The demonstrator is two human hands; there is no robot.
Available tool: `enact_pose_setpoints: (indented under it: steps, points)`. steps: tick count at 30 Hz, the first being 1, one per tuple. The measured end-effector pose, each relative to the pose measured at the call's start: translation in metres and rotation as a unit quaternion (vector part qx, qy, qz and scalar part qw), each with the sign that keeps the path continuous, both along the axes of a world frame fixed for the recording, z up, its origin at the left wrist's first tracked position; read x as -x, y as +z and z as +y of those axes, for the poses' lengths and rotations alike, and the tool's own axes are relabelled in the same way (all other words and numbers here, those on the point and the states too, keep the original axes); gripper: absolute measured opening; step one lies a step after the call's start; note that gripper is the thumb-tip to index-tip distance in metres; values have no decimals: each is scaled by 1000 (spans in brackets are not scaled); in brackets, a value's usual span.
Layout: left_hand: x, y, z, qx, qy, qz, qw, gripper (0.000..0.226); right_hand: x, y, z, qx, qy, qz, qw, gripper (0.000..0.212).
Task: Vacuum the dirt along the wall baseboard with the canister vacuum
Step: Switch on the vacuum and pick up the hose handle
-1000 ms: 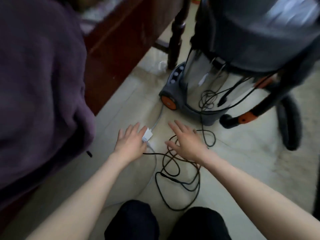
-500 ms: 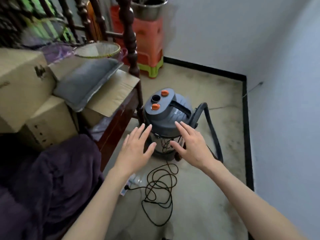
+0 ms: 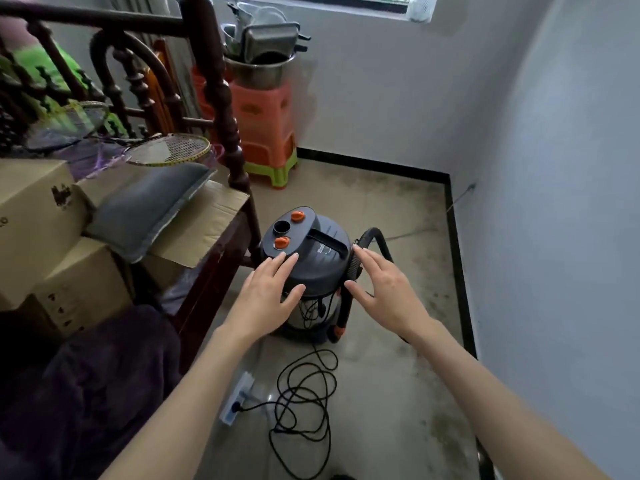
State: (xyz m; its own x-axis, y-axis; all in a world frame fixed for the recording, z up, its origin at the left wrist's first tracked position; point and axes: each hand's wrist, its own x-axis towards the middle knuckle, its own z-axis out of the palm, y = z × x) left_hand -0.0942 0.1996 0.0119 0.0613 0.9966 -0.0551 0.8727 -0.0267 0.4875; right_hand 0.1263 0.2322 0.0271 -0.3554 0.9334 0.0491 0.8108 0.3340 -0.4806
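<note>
the canister vacuum [image 3: 308,271] is stood on the floor beside the wooden bed; its cord [image 3: 304,407] is plugged into a power strip [image 3: 239,396]. the left hand [image 3: 266,296] and right hand [image 3: 384,289] are held flat-fingered over it, nothing gripped. the grimy baseboard [image 3: 457,258] is judged not yet vacuumed.

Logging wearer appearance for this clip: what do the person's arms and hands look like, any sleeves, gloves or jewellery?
Both forearms are bare as far back as the frame shows, so no sleeve is visible. The left hand and right hand wear no gloves, and no rings, watch or bracelet can be seen on the fingers or wrists. Nails look short and unpainted. No markings, cables or straps show on either arm.
</note>
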Motion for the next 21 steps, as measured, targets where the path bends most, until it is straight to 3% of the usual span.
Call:
enact_pose_setpoints:
  steps: [9,21]
  points:
    - [-18,-16,55,26,15,12,999,61,-14,-16,71,17,20,8,1000,64]
    - [-97,-75,168,158,131,-30,978,61,-83,-48,238,82,133,-53,986,62]
